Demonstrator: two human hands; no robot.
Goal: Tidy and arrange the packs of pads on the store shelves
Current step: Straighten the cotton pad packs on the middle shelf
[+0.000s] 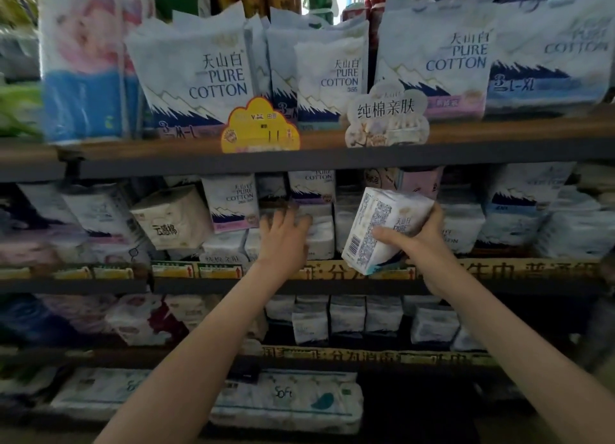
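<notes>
Presently, right-hand grip (pixel 422 240) clamps a tilted white pack (pixel 382 227); left-hand grip (pixel 283 234), fingers apart, is at stacked packs (pixel 321 240) on middle shelf (pixel 332 285).

Top shelf (pixel 332 159) is brightest; light falls from above and in front. Large white packs (pixel 196 77) there look pale, a little washed out, lettering readable. A bright gap (pixel 336 14) shows behind them at top centre. Middle shelf (pixel 299 285) dimmer, its back in shadow under the board above. Lowest rows dark; bottom right corner close to black. Left edge smeared: the pink-and-blue pack (pixel 86 64) is soft all over. Left hand (pixel 283 234) blurred at the fingers (pixel 276 215). Right hand (pixel 422 240) and its small pack (pixel 382 224) sharper, fine print still soft. Shelf lines bow and dip toward both sides. Forearms evenly lit; shadows soft-edged.
</notes>
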